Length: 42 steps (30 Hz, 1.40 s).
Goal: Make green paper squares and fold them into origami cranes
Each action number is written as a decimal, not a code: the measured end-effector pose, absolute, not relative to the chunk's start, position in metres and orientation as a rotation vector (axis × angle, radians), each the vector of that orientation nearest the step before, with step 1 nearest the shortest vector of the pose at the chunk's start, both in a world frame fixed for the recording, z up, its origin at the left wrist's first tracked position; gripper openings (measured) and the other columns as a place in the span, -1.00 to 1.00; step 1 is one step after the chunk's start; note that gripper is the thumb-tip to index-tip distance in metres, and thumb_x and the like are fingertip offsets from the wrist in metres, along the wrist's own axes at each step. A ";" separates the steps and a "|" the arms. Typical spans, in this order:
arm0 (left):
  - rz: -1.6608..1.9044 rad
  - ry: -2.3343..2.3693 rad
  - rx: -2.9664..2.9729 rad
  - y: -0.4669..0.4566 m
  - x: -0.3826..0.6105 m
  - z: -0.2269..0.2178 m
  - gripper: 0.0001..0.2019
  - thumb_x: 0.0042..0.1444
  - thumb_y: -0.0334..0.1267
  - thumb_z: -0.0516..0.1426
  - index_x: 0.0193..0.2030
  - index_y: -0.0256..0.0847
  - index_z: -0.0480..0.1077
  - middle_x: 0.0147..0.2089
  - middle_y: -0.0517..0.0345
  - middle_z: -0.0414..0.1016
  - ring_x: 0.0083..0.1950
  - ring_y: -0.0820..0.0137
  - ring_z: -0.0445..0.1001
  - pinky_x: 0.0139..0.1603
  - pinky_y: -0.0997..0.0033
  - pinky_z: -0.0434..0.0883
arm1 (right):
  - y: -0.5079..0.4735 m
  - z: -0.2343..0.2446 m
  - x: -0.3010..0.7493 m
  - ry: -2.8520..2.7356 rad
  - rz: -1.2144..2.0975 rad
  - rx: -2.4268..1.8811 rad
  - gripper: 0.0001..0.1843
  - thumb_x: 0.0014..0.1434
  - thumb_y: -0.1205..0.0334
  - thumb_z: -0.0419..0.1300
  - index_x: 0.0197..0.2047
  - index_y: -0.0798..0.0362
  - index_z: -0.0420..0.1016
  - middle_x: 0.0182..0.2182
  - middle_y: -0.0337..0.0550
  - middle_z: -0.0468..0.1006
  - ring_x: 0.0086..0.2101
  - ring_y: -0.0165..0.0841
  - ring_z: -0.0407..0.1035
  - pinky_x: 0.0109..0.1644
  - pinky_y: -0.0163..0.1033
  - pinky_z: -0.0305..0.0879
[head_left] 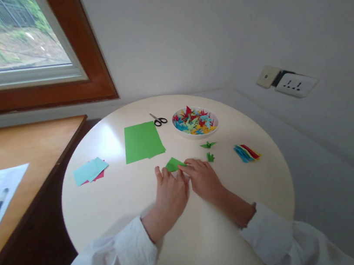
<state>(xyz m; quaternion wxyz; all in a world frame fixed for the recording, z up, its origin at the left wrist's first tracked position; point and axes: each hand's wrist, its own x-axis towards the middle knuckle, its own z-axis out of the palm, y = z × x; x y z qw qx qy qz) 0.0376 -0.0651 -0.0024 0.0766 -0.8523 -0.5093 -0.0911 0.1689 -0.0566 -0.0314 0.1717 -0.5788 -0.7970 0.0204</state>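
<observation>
A small piece of folded green paper (172, 164) lies near the middle of the round white table (115, 211). My left hand (173, 191) is at its near side, fingers curled and pressed onto the paper. From the right, my right hand (204, 178) grips the paper's right corner with thumb and fingertips, which partly cover it. The two hands nearly meet at that corner. Just beyond my right hand rest two small folded green paper cranes (208, 144), one behind the other.
Green paper sheets (142, 142) lie behind my hands, with black-handled scissors (159, 120) beside them. A white bowl (197, 136) holds many colourful paper cranes. Coloured paper strips (246, 152) lie right, light blue and red paper (90, 172) left. A wall socket (295, 84) is at right.
</observation>
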 end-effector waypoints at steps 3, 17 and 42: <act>-0.321 -1.555 -2.544 -0.065 0.035 -0.002 -0.68 0.19 -0.27 -0.03 -0.07 -0.35 0.46 -0.30 -0.16 0.52 -0.13 0.04 0.41 0.08 -0.17 0.09 | -0.058 -0.031 0.169 -2.286 0.022 -1.655 -0.57 0.18 0.44 -0.01 0.08 -0.01 0.41 0.03 -0.03 0.45 0.02 -0.22 0.27 0.01 -0.12 0.13; -0.414 -1.488 -2.389 -0.070 -0.004 -0.020 -0.65 0.21 -0.28 -0.07 -0.04 -0.45 0.42 -0.05 -0.31 0.46 0.12 -0.06 0.28 0.16 -0.28 -0.04 | -0.058 -0.028 0.169 -2.358 -0.016 -1.697 -0.53 0.19 0.46 -0.06 0.10 -0.04 0.38 0.04 -0.05 0.43 0.03 -0.25 0.25 -0.01 -0.13 0.11; -0.681 -2.191 -2.594 -0.024 -0.008 -0.016 -0.87 0.01 -0.35 0.07 -0.35 -0.25 0.44 -0.24 -0.03 0.46 -0.11 0.13 0.36 -0.13 0.16 0.20 | -0.055 -0.032 0.169 -2.220 0.066 -1.649 -0.61 0.19 0.46 -0.02 0.06 0.07 0.37 -0.03 0.00 0.46 -0.01 -0.25 0.29 0.05 -0.11 0.15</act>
